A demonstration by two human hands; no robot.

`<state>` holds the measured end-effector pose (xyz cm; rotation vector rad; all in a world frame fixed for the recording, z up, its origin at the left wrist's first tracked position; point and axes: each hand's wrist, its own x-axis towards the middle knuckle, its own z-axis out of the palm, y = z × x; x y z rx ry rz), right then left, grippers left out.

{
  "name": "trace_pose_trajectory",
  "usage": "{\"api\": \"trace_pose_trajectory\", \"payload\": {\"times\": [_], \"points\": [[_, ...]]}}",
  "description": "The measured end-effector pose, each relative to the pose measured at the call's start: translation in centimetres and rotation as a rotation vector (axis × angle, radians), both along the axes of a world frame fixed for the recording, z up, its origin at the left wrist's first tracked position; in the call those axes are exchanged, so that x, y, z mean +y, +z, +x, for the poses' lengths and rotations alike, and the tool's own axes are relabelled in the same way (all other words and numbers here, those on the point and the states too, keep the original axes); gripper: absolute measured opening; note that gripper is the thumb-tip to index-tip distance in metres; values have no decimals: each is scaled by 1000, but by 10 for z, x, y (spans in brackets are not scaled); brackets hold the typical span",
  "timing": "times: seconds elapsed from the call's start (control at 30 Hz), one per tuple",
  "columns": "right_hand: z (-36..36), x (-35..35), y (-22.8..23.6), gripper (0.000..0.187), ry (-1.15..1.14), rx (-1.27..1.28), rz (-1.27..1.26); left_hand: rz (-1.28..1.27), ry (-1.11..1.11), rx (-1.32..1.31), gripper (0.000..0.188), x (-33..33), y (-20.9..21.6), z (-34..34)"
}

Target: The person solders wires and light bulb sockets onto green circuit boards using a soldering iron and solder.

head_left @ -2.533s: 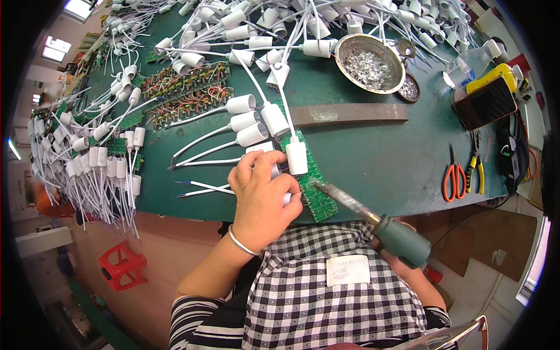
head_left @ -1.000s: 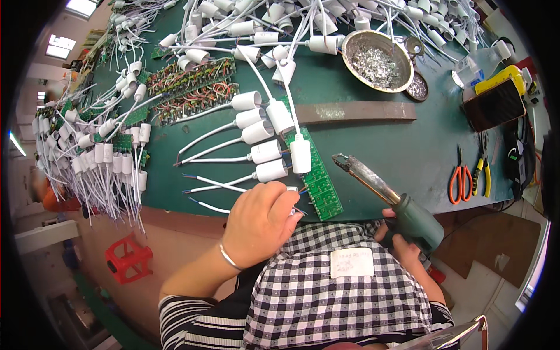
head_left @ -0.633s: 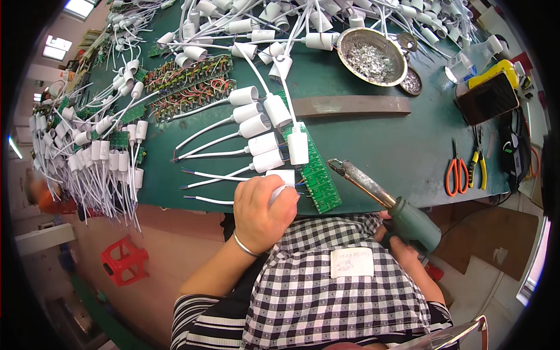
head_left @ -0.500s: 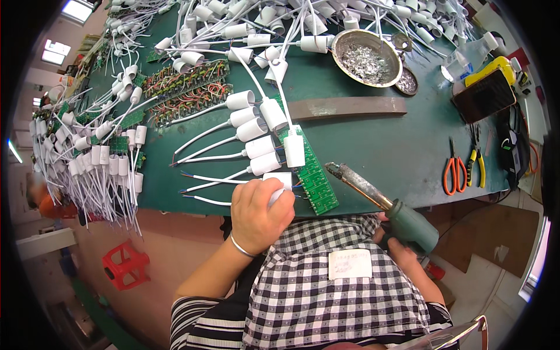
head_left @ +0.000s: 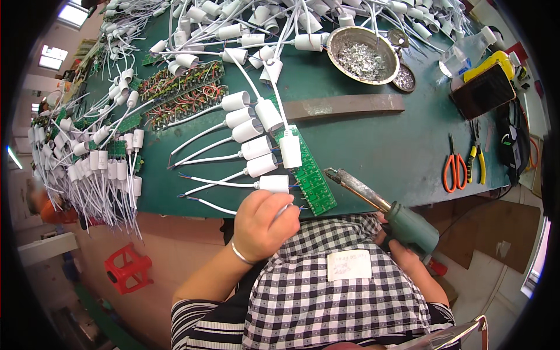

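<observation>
My left hand (head_left: 265,226) is closed around a white cable with a cylinder-shaped white cap, mostly hidden by the fingers. Thin wire ends poke out past the fingertips, near the close end of a long green circuit board (head_left: 313,185). Along the board's left side lie several white caps (head_left: 256,147) with cables trailing left, and one white cap (head_left: 290,151) rests on top of it. In my right hand (head_left: 403,254), partly hidden behind the handle, is a soldering iron (head_left: 412,226). Its tip points left, a little to the right of the board and apart from it.
Beyond the board lies a brown bar (head_left: 344,106). Farther back stands a metal bowl (head_left: 363,58) of solder scraps. Orange-handled scissors (head_left: 455,172), yellow pliers (head_left: 477,163) and a phone (head_left: 484,93) are at the right. Heaped caps and wired boards (head_left: 184,93) fill the left and back.
My left hand has moved slightly nearer to me with its cap and cable, uncovering the cap beside it. The soldering iron has stayed almost still.
</observation>
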<state>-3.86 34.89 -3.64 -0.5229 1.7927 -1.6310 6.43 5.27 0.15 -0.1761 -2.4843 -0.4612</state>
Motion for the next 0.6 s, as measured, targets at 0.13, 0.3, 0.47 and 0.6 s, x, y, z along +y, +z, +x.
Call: {"api": "trace_pose_trajectory", "payload": {"times": [0.13, 0.3, 0.47, 0.6], "points": [[-11, -5, 10, 19, 125, 179, 82, -39, 177, -21, 25, 6, -12, -7], [-9, -2, 14, 12, 93, 206, 35, -32, 181, -49, 24, 7, -14, -9], [-6, -1, 10, 12, 48, 209, 40, -8, 173, -68, 24, 5, -17, -8], [-14, -7, 23, 20, 169, 366, 85, -4, 154, -54, 25, 3, -17, -7]]}}
